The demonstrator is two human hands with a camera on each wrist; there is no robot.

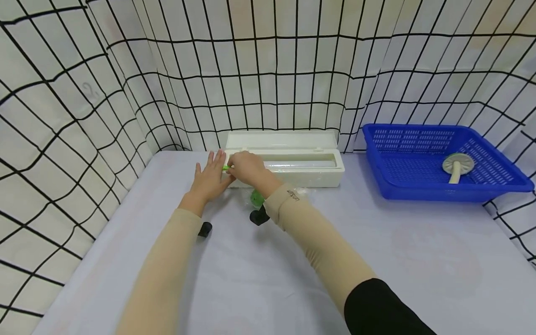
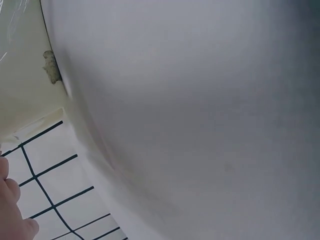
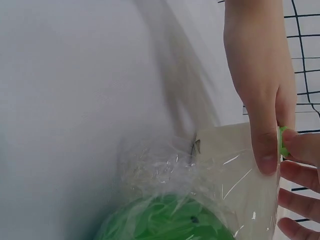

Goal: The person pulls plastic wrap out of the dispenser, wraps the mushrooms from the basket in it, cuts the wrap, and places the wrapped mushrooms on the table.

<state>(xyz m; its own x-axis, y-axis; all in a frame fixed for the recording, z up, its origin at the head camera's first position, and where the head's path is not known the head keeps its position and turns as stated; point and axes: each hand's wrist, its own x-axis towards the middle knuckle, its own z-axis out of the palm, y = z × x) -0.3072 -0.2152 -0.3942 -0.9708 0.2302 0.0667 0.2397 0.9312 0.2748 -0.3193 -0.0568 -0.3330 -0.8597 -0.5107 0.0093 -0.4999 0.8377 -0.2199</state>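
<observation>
"Where is the green slider (image 1: 226, 168) relative to the fingers?"

"Between them: the right hand (image 1: 250, 168) pinches it, thumb against fingertips, at the left end of the white cling film dispenser (image 1: 310, 179). Only a sliver shows (the fingers cover the rest)."

"And the left hand (image 1: 211, 177)?"

"It lies at that same end, just beside the slider. Its fingers are straight and spread apart, and its thumb presses along the dispenser's front, as the right wrist view shows."

"How does the dispenser sit?"

"Lengthwise at the far side of the white tabletop (image 1: 418, 256), its lid (image 1: 282, 138) raised at the back and the film roll (image 1: 299, 164) showing inside. Clear film (image 3: 165, 165) hangs down the front."

"Something round is there too?"

"A round green object (image 1: 257, 198) near the front of the dispenser, seen through crinkled film; I can't tell what it is. Off to the right stands a blue plastic basket (image 1: 423, 194) with a pale mushroom-shaped piece (image 1: 457, 165) in it."
</observation>
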